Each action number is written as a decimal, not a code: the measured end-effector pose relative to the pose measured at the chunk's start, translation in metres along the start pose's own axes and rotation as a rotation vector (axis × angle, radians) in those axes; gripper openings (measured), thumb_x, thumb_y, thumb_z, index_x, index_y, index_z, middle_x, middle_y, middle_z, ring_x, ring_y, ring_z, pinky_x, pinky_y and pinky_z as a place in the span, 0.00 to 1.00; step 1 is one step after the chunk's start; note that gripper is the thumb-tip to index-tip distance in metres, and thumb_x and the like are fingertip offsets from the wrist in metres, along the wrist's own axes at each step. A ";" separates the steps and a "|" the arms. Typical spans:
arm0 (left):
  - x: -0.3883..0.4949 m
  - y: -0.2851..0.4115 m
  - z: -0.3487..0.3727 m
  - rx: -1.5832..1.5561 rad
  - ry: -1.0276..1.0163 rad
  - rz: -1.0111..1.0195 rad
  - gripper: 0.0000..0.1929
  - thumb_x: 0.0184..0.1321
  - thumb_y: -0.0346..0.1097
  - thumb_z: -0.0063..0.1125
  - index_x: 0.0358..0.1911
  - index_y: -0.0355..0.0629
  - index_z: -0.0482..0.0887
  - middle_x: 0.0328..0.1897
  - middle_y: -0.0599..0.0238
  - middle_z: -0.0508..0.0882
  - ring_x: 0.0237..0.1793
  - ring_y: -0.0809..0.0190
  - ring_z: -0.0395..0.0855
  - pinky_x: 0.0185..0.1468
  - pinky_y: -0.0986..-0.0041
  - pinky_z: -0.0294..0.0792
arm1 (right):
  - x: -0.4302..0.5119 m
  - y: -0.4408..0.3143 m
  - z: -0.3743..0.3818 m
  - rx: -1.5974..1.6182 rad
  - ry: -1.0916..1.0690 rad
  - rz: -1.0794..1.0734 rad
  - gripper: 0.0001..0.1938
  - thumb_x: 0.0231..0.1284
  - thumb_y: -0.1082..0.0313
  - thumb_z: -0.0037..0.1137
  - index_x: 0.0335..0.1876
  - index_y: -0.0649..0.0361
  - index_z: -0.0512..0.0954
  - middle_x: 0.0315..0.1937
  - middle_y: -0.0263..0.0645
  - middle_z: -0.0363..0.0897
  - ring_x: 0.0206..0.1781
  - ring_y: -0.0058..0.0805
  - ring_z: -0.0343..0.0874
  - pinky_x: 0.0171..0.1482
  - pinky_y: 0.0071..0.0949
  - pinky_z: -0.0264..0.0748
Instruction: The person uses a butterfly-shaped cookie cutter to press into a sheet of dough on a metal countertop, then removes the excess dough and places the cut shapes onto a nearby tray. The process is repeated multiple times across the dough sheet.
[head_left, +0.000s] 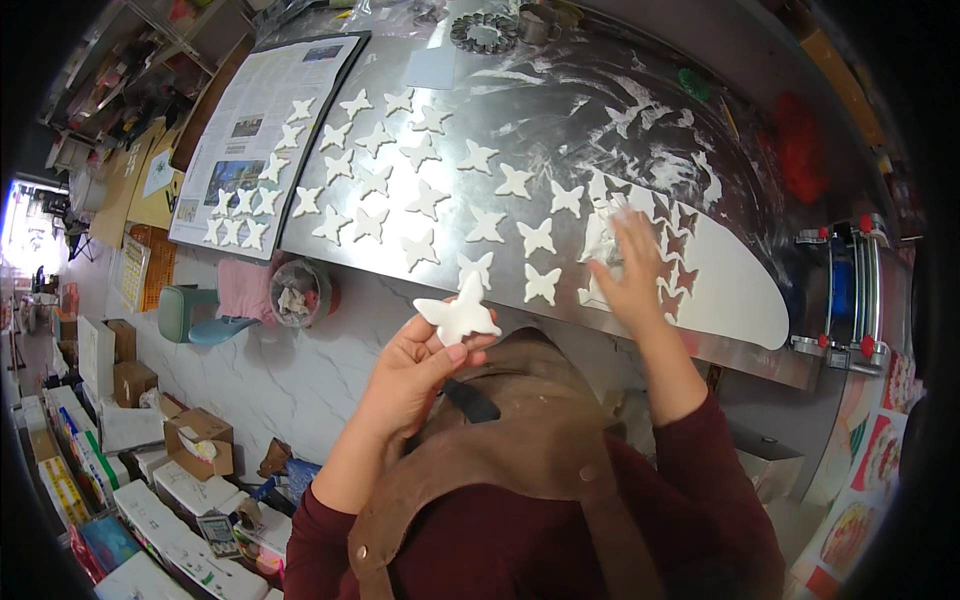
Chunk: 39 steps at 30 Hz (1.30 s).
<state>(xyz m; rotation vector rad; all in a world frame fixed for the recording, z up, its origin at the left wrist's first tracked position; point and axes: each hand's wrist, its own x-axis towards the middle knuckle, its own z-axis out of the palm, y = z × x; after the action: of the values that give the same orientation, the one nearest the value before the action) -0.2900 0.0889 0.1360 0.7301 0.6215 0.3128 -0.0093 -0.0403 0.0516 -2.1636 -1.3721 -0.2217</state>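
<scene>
My left hand (435, 360) holds up a white butterfly cutout (459, 311), thumb on its lower edge, near the front edge of the metal table. My right hand (632, 262), slightly blurred, is over the cut left part of a rolled white sheet (731, 285), its fingers apart at a crumpled, whitish piece (604, 232); whether it grips anything cannot be told. Butterfly-shaped holes run through the sheet beside it. Several more white butterflies (486, 224) lie spaced out on the metal table (517, 112), and smaller-looking ones (244, 201) rest on a newspaper-covered board (225, 112) at the left.
A ring-shaped metal cutter (484, 34), a metal cup (538, 24) and a pale flat card (430, 69) stand or lie at the table's far side, near white powder smears (637, 97). Rollers in a frame (855, 285) are at the right. Below left are a bin (300, 292) and stool (176, 313).
</scene>
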 end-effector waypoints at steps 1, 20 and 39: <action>0.001 0.005 -0.003 -0.015 -0.027 -0.016 0.29 0.62 0.25 0.57 0.68 0.41 0.64 0.60 0.53 0.79 0.57 0.59 0.81 0.55 0.71 0.76 | 0.004 -0.025 -0.007 0.420 -0.231 0.163 0.28 0.60 0.59 0.61 0.65 0.61 0.70 0.64 0.46 0.71 0.70 0.37 0.64 0.71 0.38 0.58; 0.029 0.091 -0.082 0.226 0.247 0.143 0.35 0.64 0.26 0.58 0.72 0.33 0.53 0.45 0.61 0.84 0.44 0.71 0.81 0.48 0.81 0.71 | 0.120 -0.197 0.076 1.460 -1.007 0.551 0.11 0.66 0.64 0.58 0.40 0.66 0.80 0.36 0.32 0.82 0.39 0.17 0.78 0.45 0.19 0.74; 0.082 0.198 -0.326 0.152 0.140 -0.151 0.17 0.59 0.30 0.65 0.51 0.35 0.81 0.38 0.67 0.86 0.33 0.73 0.82 0.37 0.82 0.73 | 0.187 -0.326 0.219 1.253 -1.004 0.732 0.17 0.67 0.68 0.57 0.58 0.65 0.75 0.43 0.34 0.83 0.46 0.16 0.78 0.50 0.18 0.73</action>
<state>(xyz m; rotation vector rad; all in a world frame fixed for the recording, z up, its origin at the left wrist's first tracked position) -0.4411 0.4386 0.0527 0.8063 0.8360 0.1791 -0.2415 0.3271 0.0698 -1.3997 -0.5896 1.6844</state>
